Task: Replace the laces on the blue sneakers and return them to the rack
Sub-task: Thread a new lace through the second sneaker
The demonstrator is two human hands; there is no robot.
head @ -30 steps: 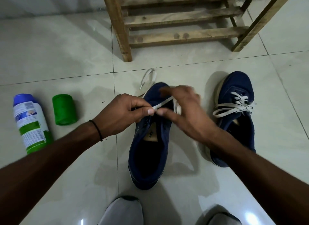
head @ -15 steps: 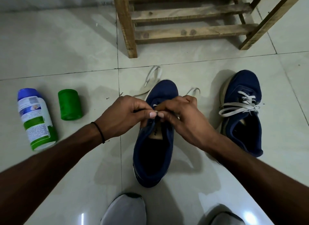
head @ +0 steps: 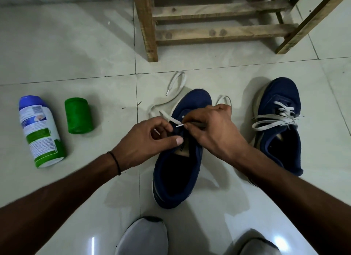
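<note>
A blue sneaker (head: 176, 171) lies on the tiled floor in the middle, toe pointing away, its tongue area under my hands. A white lace (head: 175, 82) runs from it and loops on the floor beyond the toe. My right hand (head: 214, 133) pinches the lace's tip at the eyelets. My left hand (head: 146, 142) holds the sneaker's left eyelet edge, thumb stretched toward the tip. A second blue sneaker (head: 281, 125) stands to the right with a white lace tied across it.
A wooden rack (head: 218, 32) stands at the back, its lowest slats bare. On the left floor lie a white, green and blue spray can (head: 39, 133) and a green spool (head: 78, 116). The toes of two grey shoes (head: 144, 237) show at the bottom edge.
The hands had drawn the lace taut between them, then came together over the eyelets. Now my right hand holds the lace tip at the eyelets and the camera has moved closer.
</note>
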